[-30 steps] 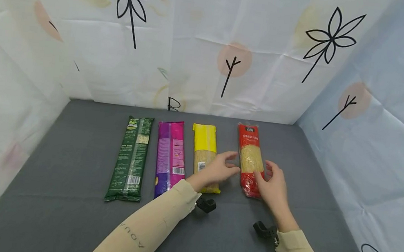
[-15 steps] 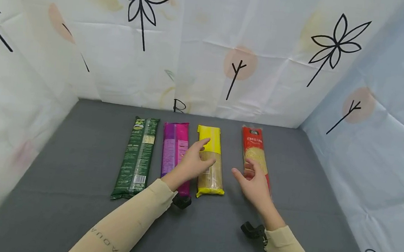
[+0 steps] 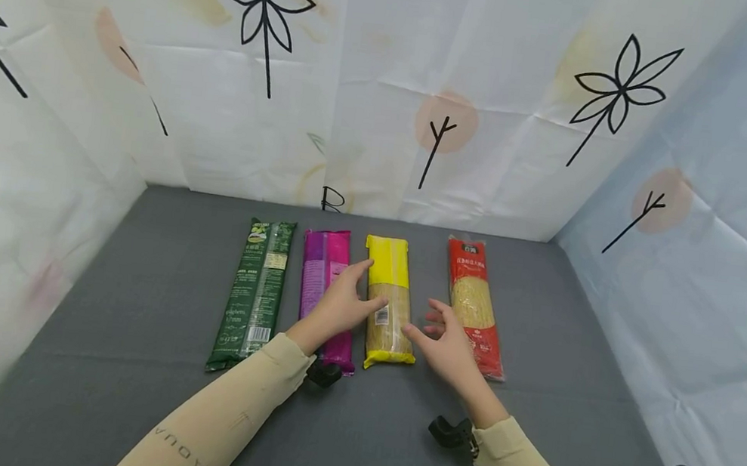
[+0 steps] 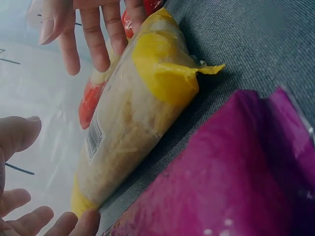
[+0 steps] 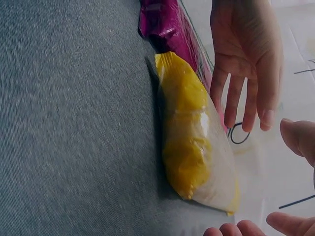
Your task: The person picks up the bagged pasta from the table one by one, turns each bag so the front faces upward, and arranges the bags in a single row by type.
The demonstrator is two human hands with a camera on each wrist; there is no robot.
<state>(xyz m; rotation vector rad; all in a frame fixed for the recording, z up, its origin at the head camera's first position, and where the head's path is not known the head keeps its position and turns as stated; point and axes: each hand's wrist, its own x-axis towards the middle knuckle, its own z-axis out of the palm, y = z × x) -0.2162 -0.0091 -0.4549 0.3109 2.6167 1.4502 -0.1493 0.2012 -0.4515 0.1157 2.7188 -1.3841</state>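
Observation:
In the head view a yellow-ended clear pasta packet (image 3: 393,296) lies between my two hands. My left hand (image 3: 337,307) is at its left side, fingers and thumb spread, over part of a purple and pink packet (image 3: 316,272). At the right, my right hand (image 3: 446,347) has its thumb near the yellow packet's lower right edge, the fingers relaxed and slightly bent. It partly covers a red packet of noodles (image 3: 474,297). Both wrist views show the yellow packet (image 4: 128,118) lying on the cloth, with no fingers wrapped round it.
A dark green spaghetti packet (image 3: 251,296) lies at the left end of the row. The dark grey cloth-covered table (image 3: 132,314) is bordered by white printed curtains (image 3: 384,135) at the back and sides. A black camera mount (image 3: 451,432) sits at the right wrist.
Both hands have moved left from around the red packet to the two sides of the yellow one. The head view has shifted slightly. The packets keep their places in the row.

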